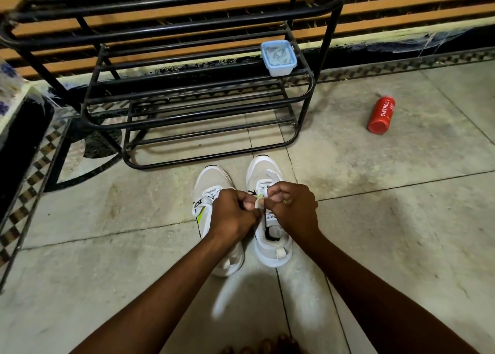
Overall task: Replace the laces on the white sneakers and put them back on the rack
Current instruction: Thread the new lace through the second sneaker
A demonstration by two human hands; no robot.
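White sneakers (263, 177), black rack (203, 107), red bottle (381, 115), blue-lidded box (279, 57).

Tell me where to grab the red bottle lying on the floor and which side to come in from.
Take the red bottle around the middle of its round body, coming down from above. It lies on its side on the floor tiles, apart from the shoe rack and the sneakers, so nothing crowds it. Set the grip across its width, since a lying cylinder would probably roll if pushed sideways.
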